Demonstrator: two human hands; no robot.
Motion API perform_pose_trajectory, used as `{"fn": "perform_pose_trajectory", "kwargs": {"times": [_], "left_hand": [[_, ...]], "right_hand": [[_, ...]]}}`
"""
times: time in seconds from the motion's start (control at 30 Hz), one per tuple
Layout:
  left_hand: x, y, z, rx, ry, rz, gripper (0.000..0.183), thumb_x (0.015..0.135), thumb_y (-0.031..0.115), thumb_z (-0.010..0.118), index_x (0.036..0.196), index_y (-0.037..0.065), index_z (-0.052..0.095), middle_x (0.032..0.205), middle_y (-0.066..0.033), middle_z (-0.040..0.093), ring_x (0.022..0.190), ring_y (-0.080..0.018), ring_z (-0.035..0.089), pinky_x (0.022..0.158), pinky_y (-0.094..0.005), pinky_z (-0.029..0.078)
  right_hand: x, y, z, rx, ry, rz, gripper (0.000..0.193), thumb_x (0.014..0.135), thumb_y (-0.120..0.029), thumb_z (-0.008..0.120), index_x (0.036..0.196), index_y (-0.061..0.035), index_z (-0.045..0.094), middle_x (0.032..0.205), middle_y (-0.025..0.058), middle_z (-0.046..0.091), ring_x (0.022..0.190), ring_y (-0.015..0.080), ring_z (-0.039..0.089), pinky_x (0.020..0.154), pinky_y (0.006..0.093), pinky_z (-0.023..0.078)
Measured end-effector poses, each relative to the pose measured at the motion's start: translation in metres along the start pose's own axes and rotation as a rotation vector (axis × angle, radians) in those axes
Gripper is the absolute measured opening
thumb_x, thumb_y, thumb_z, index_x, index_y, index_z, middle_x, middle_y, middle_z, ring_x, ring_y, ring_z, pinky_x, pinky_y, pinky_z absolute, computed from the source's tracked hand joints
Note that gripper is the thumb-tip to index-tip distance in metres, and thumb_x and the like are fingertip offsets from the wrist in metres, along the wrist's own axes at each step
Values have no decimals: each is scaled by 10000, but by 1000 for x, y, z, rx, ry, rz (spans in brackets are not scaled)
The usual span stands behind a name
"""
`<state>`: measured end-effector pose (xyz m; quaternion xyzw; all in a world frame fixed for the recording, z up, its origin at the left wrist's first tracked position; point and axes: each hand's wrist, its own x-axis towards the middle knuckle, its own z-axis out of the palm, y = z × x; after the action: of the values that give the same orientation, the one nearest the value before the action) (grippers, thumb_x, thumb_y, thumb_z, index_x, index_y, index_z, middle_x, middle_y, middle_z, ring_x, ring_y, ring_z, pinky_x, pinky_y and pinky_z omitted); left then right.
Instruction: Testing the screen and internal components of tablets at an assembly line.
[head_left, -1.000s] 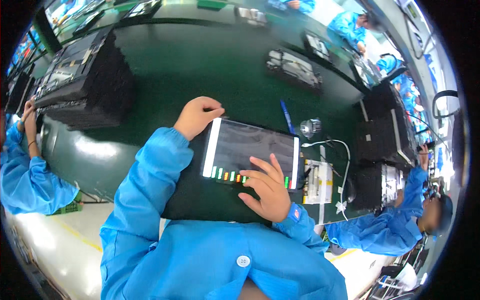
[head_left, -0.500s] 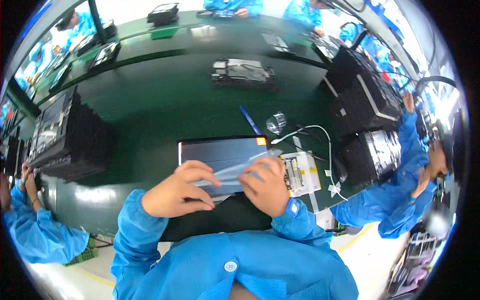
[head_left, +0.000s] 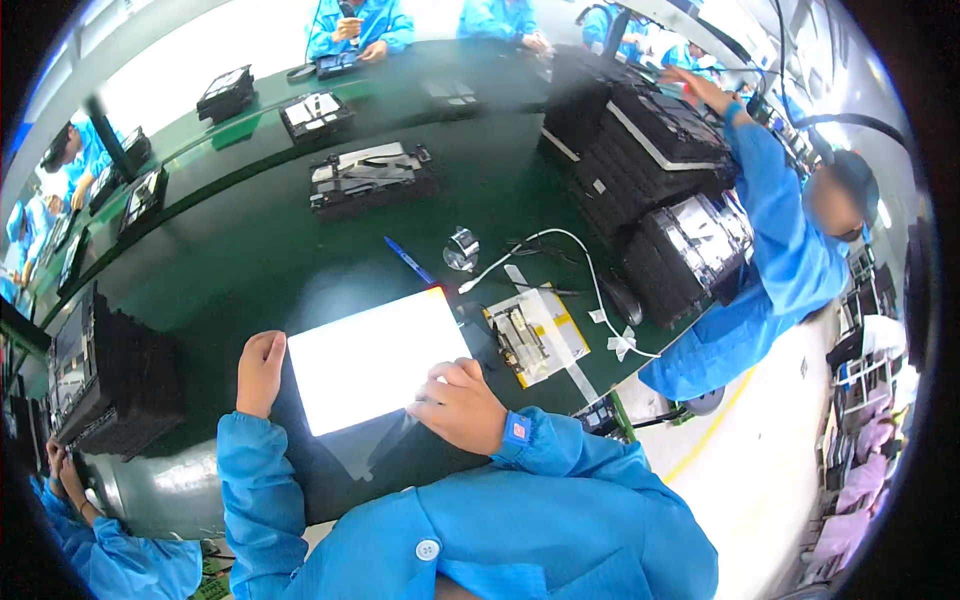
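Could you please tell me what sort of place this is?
Probably an electronics assembly or testing workshop: there is a tablet-like device lit white, tall black stacks on a green bench, and several co-workers dressed in blue.

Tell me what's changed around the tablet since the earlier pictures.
The screen of the tablet went from mostly dark to plain white. The left hand moved from the clear film to the tablet's left edge; the right hand shifted to its near right corner, perhaps still holding film. The blue pen stayed by the far right corner.
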<state>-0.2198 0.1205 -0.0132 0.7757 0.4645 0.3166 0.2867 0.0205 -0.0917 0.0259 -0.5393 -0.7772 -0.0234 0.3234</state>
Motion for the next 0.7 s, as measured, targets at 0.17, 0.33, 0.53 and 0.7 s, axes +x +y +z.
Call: {"fn": "perform_pose_trajectory", "kwargs": {"times": [0.17, 0.33, 0.53, 0.7], "left_hand": [[1, 13, 1, -91, -36, -172, 281, 889, 246, 538, 965, -9, 628, 980, -114, 612, 919, -216, 571, 799, -298, 437], [1, 22, 0, -143, -29, -203, 263, 900, 230, 528, 1006, 10, 625, 988, -110, 611, 927, -209, 565, 815, -285, 433], [0, 21, 2, -147, -50, -197, 261, 900, 224, 526, 1023, 16, 625, 1008, -105, 608, 933, -205, 561, 822, -282, 432], [-3, 28, 0, -171, -54, -194, 273, 905, 232, 515, 1036, 19, 623, 1004, -107, 609, 935, -209, 561, 823, -287, 432]], "right_hand": [[0, 6, 3, 13, -65, 0, 112, 716, -130, 590, 822, -108, 618, 867, 19, 561, 960, 219, 481, 792, 397, 375], [0, 4, 1, -7, -90, 19, 86, 754, -128, 589, 832, -118, 626, 865, 19, 574, 950, 215, 481, 807, 404, 357], [-2, 9, 4, 5, -78, 32, 64, 790, -134, 594, 845, -132, 626, 871, 17, 582, 944, 217, 482, 818, 406, 335], [-3, 6, 0, 71, -55, 50, 95, 766, -99, 612, 845, -67, 655, 861, 63, 588, 963, 230, 480, 814, 415, 373]]}}
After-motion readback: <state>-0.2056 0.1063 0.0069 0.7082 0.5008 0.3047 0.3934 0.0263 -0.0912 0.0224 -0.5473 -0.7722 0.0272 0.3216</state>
